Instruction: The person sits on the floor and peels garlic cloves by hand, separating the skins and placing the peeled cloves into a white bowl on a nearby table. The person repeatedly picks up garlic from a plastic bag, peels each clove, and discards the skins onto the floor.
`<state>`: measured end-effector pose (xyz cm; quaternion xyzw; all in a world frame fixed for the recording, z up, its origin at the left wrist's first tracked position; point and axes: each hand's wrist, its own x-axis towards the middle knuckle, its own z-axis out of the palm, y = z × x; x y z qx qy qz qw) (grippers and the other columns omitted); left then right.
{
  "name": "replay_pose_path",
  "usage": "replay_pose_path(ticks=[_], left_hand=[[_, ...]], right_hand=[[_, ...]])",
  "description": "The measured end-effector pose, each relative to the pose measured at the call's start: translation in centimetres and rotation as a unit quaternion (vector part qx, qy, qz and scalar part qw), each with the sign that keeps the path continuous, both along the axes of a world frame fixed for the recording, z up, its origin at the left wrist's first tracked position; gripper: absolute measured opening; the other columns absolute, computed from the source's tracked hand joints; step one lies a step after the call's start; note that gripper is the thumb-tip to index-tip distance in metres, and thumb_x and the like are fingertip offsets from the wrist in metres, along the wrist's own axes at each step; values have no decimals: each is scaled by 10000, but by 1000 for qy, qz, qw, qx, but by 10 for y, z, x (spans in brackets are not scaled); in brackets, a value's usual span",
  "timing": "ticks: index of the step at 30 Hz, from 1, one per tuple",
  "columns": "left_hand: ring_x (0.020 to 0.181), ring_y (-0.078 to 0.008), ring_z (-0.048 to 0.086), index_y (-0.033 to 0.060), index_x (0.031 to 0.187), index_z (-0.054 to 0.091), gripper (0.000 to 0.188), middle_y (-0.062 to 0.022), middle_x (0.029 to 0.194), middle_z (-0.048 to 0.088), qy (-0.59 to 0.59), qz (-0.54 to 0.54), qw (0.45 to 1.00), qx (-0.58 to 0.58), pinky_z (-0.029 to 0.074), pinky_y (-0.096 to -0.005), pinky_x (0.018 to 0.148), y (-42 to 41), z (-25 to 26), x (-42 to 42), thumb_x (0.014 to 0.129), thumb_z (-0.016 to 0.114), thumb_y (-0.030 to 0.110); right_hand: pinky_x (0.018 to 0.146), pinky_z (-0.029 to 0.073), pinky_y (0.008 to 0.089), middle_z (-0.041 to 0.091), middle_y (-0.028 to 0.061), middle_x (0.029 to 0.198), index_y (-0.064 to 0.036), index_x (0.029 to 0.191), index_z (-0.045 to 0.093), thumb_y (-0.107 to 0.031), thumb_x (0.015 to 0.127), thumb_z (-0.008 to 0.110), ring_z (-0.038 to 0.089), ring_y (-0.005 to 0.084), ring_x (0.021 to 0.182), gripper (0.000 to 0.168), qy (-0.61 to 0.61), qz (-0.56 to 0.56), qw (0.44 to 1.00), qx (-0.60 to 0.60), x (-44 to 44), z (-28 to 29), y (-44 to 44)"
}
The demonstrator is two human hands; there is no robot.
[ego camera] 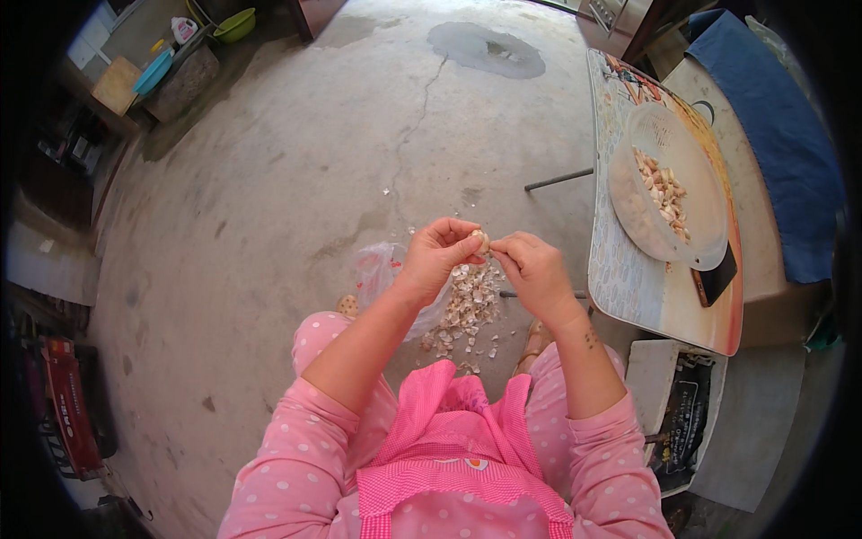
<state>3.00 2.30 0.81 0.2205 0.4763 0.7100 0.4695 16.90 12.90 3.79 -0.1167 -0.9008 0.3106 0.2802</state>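
My left hand (pixel 441 256) holds a pale garlic bulb (pixel 482 241) between thumb and fingers, above the floor. At the bulb's right side, my right hand (pixel 535 269) has its thumb and index finger pinched together close against it; whether a bit of skin is between them is too small to tell. Below both hands, a heap of garlic skins (pixel 471 300) lies on the concrete, beside a clear plastic bag (pixel 380 273) with red print. To the right, a translucent plastic basket (pixel 623 202) containing many garlic cloves (pixel 663 192) rests on a folding table (pixel 623 290).
A smartphone (pixel 717 276) lies partly beneath the basket's edge. Table legs (pixel 559 180) reach out at the right. A white box (pixel 650 370) stands below the table, and blue cloth (pixel 774 141) hangs behind it. Basins (pixel 153 71) sit at the far left. The floor has a wet patch (pixel 485 50).
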Motion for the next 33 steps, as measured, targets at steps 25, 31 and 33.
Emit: replay_pose_path(ticks=[25, 31, 33], left_hand=[[841, -174, 618, -3, 1130, 526, 271, -114, 1007, 623, -114, 4, 990, 79, 536, -332, 794, -5, 10, -5, 882, 565, 99], [914, -157, 587, 32, 1212, 499, 322, -94, 1042, 604, -129, -31, 990, 48, 509, -287, 768, -4, 6, 2, 904, 534, 117], [894, -142, 581, 38, 1213, 503, 319, -76, 1012, 603, -119, -37, 992, 27, 495, -266, 727, -3, 2, 3, 906, 533, 120]], right_hand=[[641, 477, 318, 619, 131, 866, -4, 958, 610, -82, 836, 579, 606, 242, 757, 148, 5, -44, 976, -212, -8, -6, -4], [648, 469, 326, 612, 123, 888, -15, 932, 615, -64, 822, 585, 596, 247, 761, 125, 28, -59, 987, -150, -13, -6, -8], [645, 467, 332, 612, 119, 868, -16, 910, 620, -60, 812, 592, 592, 253, 759, 111, 26, -72, 988, -132, -14, -7, -5]])
